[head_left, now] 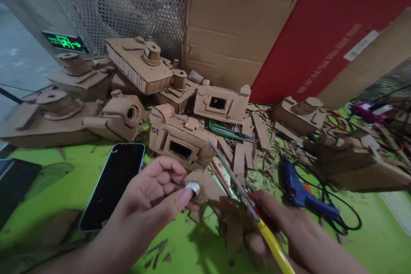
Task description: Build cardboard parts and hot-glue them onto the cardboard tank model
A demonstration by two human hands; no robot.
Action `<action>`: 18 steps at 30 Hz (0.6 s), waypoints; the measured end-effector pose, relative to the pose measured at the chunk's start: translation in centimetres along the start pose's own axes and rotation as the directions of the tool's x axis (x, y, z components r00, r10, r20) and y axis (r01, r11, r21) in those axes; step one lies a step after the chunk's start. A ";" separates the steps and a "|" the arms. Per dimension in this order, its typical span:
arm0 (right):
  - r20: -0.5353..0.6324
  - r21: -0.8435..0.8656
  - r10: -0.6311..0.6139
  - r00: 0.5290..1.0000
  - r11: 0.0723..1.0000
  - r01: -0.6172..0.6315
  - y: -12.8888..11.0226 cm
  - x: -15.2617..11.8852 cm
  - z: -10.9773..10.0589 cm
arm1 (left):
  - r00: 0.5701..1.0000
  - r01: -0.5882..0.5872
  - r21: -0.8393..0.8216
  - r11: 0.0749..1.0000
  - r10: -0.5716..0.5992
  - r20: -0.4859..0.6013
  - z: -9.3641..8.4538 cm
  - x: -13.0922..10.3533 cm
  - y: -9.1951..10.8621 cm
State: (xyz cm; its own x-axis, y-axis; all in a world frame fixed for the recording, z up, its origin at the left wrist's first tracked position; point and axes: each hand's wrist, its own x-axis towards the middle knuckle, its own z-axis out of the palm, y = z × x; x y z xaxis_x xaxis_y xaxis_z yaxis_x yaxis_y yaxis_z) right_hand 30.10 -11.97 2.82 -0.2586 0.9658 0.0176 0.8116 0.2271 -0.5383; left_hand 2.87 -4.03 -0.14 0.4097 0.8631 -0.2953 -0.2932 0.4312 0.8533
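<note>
Between the thumb and fingers of my left hand (pixel 157 197) is a small cardboard piece (pixel 193 188) with a pale, whitish side. My right hand (pixel 279 222) grips a pair of scissors (pixel 236 182) with a yellow handle; its blades point up and to the left, apart from the small piece. Just beyond my hands stands a cardboard camera model (pixel 180 137) with a rectangular opening and the letters "st" on its side. Cardboard strips (pixel 221 197) lie below and between the hands.
A phone (pixel 112 186) lies left of my left hand. To the right are a blue glue gun (pixel 305 197) with a black cord and more cardboard models (pixel 362 158). Behind sit a green utility knife (pixel 231 131), scattered scraps, several camera models (pixel 141 64) and upright cardboard sheets (pixel 234 21).
</note>
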 end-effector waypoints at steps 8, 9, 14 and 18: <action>-0.144 -0.342 0.273 0.951 0.888 -0.307 2.4 -0.6 0.1 | 0.997 0.050 0.044 0.998 -0.047 -0.053 0.4 0.3 0.7; -0.145 -0.357 0.328 0.934 0.863 -0.358 2.7 -0.8 0.4 | 0.996 0.081 0.013 0.997 -0.081 -0.045 0.5 0.4 0.7; -0.125 -0.322 0.507 0.853 0.792 -0.519 2.6 -0.8 1.8 | 0.976 0.212 -0.148 0.966 -0.216 -0.009 0.6 0.8 0.4; -0.080 -0.284 0.436 0.896 0.852 -0.440 2.3 -0.8 2.3 | 0.977 0.209 -0.151 0.966 -0.215 -0.018 0.7 0.9 0.4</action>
State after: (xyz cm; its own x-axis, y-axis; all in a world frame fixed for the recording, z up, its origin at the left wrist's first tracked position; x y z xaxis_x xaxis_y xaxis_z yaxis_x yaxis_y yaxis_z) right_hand 30.94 -12.48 -0.39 0.1639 0.9748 -0.1512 0.9541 -0.1956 -0.2268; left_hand 3.74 -3.23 0.21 0.4477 0.7550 -0.4791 -0.3275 0.6370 0.6978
